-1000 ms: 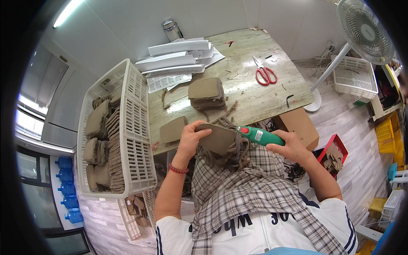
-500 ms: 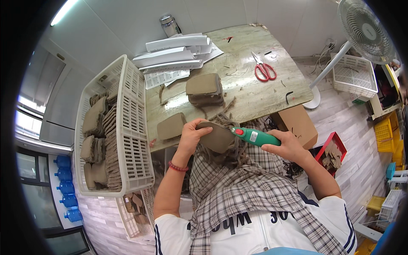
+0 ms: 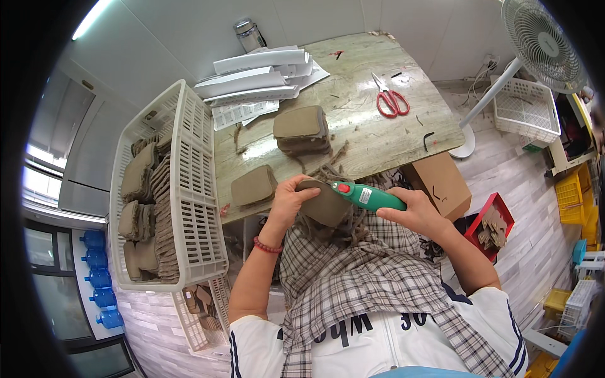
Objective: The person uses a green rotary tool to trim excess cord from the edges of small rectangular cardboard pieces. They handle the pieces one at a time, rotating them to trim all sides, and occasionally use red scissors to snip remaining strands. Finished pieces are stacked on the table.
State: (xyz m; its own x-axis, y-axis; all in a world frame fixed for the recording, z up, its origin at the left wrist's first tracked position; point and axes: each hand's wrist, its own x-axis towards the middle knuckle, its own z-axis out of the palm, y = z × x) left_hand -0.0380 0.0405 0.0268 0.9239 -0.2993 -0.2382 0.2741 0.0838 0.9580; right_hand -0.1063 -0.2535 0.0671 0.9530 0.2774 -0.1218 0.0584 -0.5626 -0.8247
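Observation:
My left hand (image 3: 293, 199) pinches the edge of a flat, olive-brown piece with rounded corners (image 3: 326, 205) above my lap. My right hand (image 3: 413, 210) is wrapped round a green handheld power trimmer with a red button (image 3: 377, 197). The trimmer's head lies at the upper right edge of the piece; whether it touches cannot be made out. Brown scrap strips (image 3: 359, 231) hang below and beside the piece. On the table, a tall stack of similar pieces (image 3: 301, 123) and a lower stack (image 3: 253, 186) stand beyond and left of my left hand.
A white slatted crate (image 3: 196, 189) packed with brown pieces stands left. Red-handled scissors (image 3: 392, 104), rolled papers (image 3: 255, 82) and a flask (image 3: 249, 36) rest on the table (image 3: 365, 69). A cardboard box (image 3: 441, 183), a red tray (image 3: 512, 217) and a fan (image 3: 545, 47) are at right.
The trimmer and my right hand have moved left, bringing its head further along the piece's top edge. My left hand keeps its hold, and the piece has turned slightly.

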